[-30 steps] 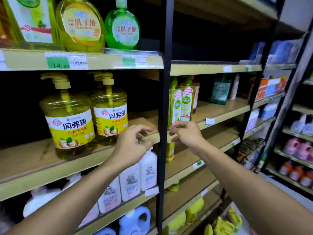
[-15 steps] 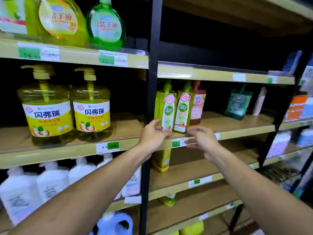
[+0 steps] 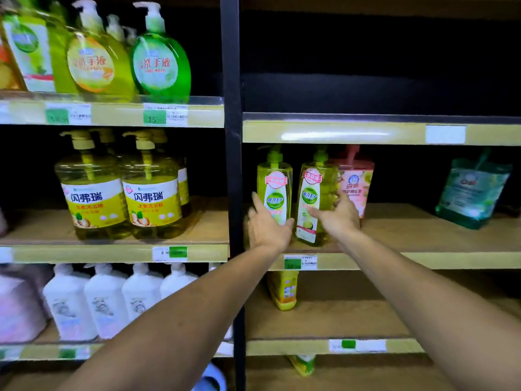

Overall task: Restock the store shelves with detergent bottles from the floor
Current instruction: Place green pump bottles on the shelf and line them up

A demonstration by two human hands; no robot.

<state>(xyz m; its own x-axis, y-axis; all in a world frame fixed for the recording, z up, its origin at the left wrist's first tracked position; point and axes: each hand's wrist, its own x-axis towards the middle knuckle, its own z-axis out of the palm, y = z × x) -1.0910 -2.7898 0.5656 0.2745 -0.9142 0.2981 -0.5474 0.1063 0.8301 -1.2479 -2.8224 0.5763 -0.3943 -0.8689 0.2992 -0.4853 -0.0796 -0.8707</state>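
Two slim yellow-green detergent bottles stand side by side at the left end of the middle shelf (image 3: 423, 235), close to its front edge and just right of the black post (image 3: 231, 165).

The left hand (image 3: 267, 230) lies against the lower part of the left bottle (image 3: 275, 190). Its fingers run up the bottle's left side and the thumb crosses the front near the base, but I cannot tell whether it grips or only touches. The right hand (image 3: 338, 218) is wrapped round the right bottle (image 3: 311, 193) - thumb across the label in front, fingers curled behind the right side. That bottle leans a little, its top toward the right and its base almost at the shelf's front edge.

A pink pouch (image 3: 355, 184) stands just behind the right hand, and a green pouch (image 3: 473, 193) sits well apart toward the right end of the same shelf. A price tag (image 3: 300, 262) is fixed to the front edge below the bottles.

Left of the post, yellow jugs (image 3: 93, 198) with pumps fill the shelf at the same height - white bottles (image 3: 104, 303) line the one beneath.
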